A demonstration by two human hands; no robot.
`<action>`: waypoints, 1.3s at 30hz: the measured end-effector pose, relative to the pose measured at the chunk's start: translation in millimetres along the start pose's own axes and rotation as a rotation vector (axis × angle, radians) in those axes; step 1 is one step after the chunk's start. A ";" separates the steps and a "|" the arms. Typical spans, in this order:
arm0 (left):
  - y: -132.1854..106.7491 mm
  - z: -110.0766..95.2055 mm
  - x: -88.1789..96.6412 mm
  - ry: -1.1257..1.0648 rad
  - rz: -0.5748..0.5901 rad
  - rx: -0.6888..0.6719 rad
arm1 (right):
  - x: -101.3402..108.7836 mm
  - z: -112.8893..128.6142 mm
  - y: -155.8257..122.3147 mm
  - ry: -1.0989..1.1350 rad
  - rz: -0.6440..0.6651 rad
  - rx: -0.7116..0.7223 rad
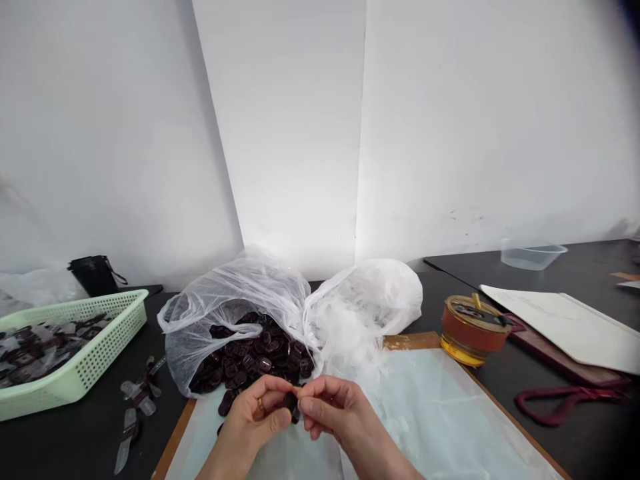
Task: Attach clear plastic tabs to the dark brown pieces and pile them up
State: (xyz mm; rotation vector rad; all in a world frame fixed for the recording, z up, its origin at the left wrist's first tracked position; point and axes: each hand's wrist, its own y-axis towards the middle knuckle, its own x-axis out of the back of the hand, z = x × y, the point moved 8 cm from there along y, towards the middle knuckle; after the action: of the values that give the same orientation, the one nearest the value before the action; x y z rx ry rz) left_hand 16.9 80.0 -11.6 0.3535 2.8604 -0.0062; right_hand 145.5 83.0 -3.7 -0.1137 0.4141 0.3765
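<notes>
My left hand (260,417) is closed in a pinch on a small dark glossy piece (291,405), mostly covered by the fingers. Against it, my right hand (333,408) has thumb and forefinger pressed together beside the same piece; what lies between those fingertips is too small to make out. Just beyond the hands, a clear plastic bag (200,293) lies open with a heap of dark brown glossy slotted pieces (250,357) spilling from it. To its right sits a white bag (400,287) full of thin clear film pieces (350,333). Both hands are above a pale-blue covered board (430,400).
At left, a green basket (107,343) holds dark pieces with clear strips; several more strips (131,423) lie beside it. A black cup (95,275) stands behind. To the right are an amber round container (470,333), dark red-handled scissors (555,405), a notebook (560,320) and a clear tub (534,255).
</notes>
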 end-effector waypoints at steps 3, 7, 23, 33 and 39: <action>0.6 3.4 3.8 -0.006 -0.016 -0.007 | 4.2 -6.2 1.2 0.017 -0.029 -0.082; 2.1 6.7 6.5 0.006 -0.019 -0.052 | 7.2 -12.2 6.0 0.017 -0.065 -0.098; -2.8 5.0 2.4 0.074 -0.039 -0.074 | 12.0 -13.9 7.0 -0.012 -0.111 -0.058; -6.6 -2.6 0.1 0.207 -0.063 -0.065 | 12.9 -12.1 8.8 -0.019 -0.125 -0.017; -9.5 -10.6 -2.6 0.319 -0.114 -0.100 | 9.6 -6.0 7.0 -0.033 -0.135 0.064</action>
State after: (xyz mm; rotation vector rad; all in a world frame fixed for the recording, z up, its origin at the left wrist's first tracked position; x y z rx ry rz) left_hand 14.4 70.6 -0.9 0.1844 3.1766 0.1868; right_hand 148.8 91.5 -13.4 -0.0723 0.3838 0.2311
